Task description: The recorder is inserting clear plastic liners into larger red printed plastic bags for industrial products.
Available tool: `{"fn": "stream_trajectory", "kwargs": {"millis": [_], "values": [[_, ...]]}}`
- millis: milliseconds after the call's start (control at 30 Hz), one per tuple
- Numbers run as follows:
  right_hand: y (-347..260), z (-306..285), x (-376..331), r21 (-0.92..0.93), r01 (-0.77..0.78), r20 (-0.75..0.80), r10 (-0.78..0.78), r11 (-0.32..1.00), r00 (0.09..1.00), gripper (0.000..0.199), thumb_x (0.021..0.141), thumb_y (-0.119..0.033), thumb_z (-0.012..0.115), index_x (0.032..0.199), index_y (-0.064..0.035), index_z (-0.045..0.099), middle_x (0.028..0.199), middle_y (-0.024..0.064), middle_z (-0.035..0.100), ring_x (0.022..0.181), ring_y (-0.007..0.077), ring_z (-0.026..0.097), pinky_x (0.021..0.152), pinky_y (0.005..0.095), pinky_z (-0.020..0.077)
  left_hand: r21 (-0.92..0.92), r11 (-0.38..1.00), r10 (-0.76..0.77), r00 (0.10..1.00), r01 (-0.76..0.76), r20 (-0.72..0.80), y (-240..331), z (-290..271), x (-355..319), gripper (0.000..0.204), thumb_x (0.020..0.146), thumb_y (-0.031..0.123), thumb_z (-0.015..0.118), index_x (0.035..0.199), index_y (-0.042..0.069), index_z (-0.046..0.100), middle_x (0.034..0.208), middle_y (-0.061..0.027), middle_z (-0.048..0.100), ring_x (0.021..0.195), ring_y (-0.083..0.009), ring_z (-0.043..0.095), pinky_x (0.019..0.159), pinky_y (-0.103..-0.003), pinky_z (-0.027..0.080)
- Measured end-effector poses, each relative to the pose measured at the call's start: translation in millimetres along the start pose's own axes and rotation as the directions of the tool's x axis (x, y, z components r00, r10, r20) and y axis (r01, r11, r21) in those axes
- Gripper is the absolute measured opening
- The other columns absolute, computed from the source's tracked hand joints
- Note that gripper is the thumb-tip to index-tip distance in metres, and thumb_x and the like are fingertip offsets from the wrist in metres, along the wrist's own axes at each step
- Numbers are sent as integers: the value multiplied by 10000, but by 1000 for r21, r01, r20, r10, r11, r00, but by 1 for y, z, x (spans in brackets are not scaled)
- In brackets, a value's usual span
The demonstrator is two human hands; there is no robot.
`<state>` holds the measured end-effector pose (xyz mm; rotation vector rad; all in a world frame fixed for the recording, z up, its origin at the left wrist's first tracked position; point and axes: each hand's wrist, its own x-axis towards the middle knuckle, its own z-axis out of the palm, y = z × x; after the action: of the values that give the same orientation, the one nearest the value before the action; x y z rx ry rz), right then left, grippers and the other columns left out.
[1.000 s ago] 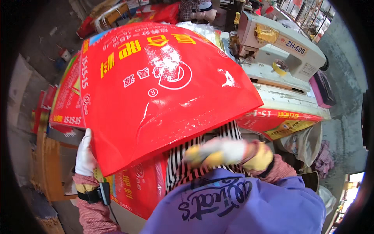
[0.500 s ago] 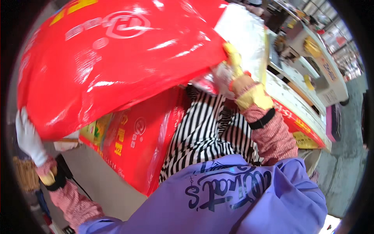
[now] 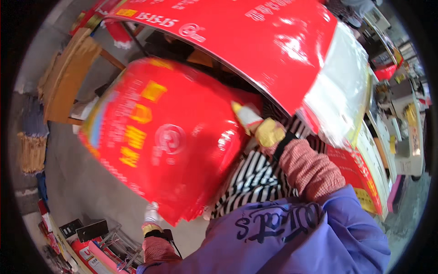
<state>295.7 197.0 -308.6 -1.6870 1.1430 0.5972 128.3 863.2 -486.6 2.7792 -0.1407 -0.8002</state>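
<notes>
A thick stack of glossy red printed bags [image 3: 169, 137] hangs in front of me, blurred by motion. My left hand [image 3: 151, 215], in a white glove, grips its lower edge from below. At the stack's right edge is my right hand [image 3: 258, 128], in a yellow and white glove with a pink knitted sleeve, its fingers closed on the stack. Above both hands arcs a larger red printed sheet [image 3: 255, 41] with a clear white end [image 3: 342, 91] at the right. Black and white striped cloth [image 3: 255, 182] lies under my right forearm.
A pale sewing machine [image 3: 406, 132] stands on a table at the right, with more red bags [image 3: 360, 182] beside it. Wooden boards [image 3: 68, 77] lean at the upper left. Grey concrete floor [image 3: 82, 182] lies below, and a metal rack [image 3: 114, 242] stands at the lower left.
The big red sheet has gone up over my head. The stack of red bags has swung down and left in front of me, and my right hand has dropped to its right edge.
</notes>
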Motion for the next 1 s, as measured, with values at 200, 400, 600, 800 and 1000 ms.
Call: {"fn": "stream_trajectory", "kwargs": {"millis": [200, 400, 600, 800, 1000], "values": [[132, -22, 147, -485, 291, -194, -425, 825, 884, 237, 745, -298, 596, 661, -80, 551, 648, 180, 568, 642, 370, 573, 526, 446, 368, -643, 44, -222, 635, 764, 740, 161, -30, 92, 314, 914, 154, 485, 1180, -8, 454, 1087, -122, 579, 924, -270, 596, 784, -431, 491], [140, -17, 253, 387, -249, 906, -316, 888, 281, 86, 763, -82, 558, 846, -79, 536, 616, 155, 523, 634, 296, 580, 518, 378, 399, -130, 977, -128, 951, 170, 281, 106, -39, 72, 265, 885, 200, 521, 1018, -12, 609, 952, -152, 641, 925, -282, 607, 787, -394, 483], [145, -15, 201, 452, -194, 856, -362, 871, 369, 97, 797, -92, 548, 891, -69, 546, 677, 143, 546, 663, 279, 587, 560, 364, 428, 451, 892, -129, 974, 31, 188, 227, -56, 86, 209, 873, 177, 463, 904, 41, 619, 801, -195, 629, 816, -319, 638, 685, -424, 501], [160, -32, 105, 566, -70, 739, -468, 821, 486, 115, 831, -103, 538, 937, -59, 556, 738, 132, 569, 693, 263, 594, 603, 350, 458, -72, 692, -702, 694, 718, 160, 209, -30, 111, 352, 784, 287, 591, 1057, 65, 579, 907, -197, 621, 930, -336, 605, 785, -455, 487], [164, -45, -13, 762, 72, 390, -546, 643, 741, 138, 866, -113, 528, 982, -49, 566, 800, 120, 592, 722, 246, 601, 646, 337, 487, -38, 989, -144, 842, 145, -520, 292, -89, 153, 545, 629, 128, 748, 1116, 11, 534, 1329, -180, 389, 1208, -340, 409, 1005, -385, 355]]}}
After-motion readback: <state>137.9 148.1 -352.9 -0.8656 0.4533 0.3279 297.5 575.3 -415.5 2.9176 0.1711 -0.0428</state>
